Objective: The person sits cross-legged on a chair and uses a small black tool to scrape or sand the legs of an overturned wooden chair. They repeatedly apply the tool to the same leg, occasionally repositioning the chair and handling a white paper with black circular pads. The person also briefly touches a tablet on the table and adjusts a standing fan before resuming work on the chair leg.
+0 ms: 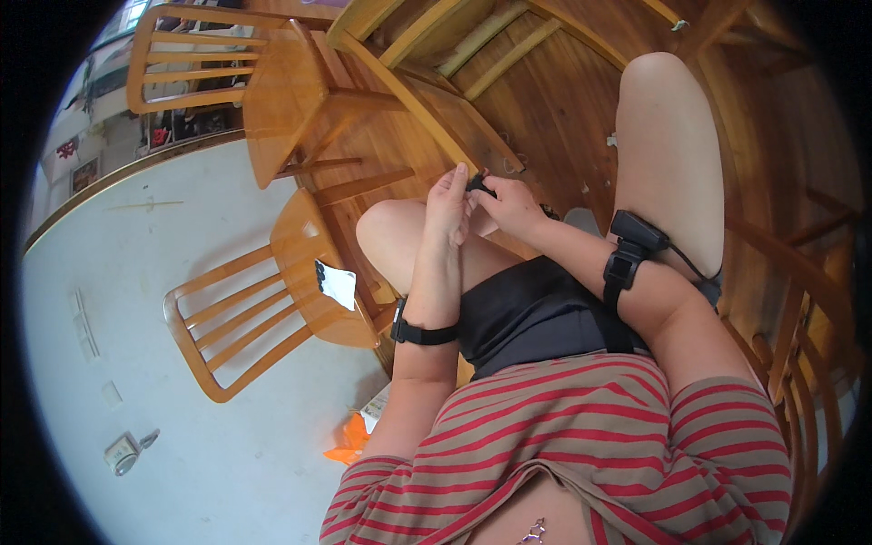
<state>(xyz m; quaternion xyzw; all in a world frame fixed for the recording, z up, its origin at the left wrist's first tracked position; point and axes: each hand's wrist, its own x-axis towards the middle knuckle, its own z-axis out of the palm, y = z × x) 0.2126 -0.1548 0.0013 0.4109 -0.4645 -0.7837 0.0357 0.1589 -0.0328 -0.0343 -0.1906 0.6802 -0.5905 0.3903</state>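
Note:
A light wooden chair [400,77] lies tipped over ahead of me, one leg reaching toward my knees. The fingertips of my left hand [445,207] close around the end of that chair leg [445,145]. Right beside it, my right hand [510,209] pinches a small black piece [479,185] against the leg's end; its exact kind is hard to make out. To the left, a white sheet [339,285] with several round black pads [320,274] along one edge rests on the seat of an upright wooden chair [304,236].
Another wooden chair [286,91] stands at the far left, and a chair back [808,381] shows at the right. A wall [136,300] with a switch-like fixture [121,456] fills the left. An orange bag [348,440] lies by my left arm. Small scraps [611,140] dot the wooden floor [563,150].

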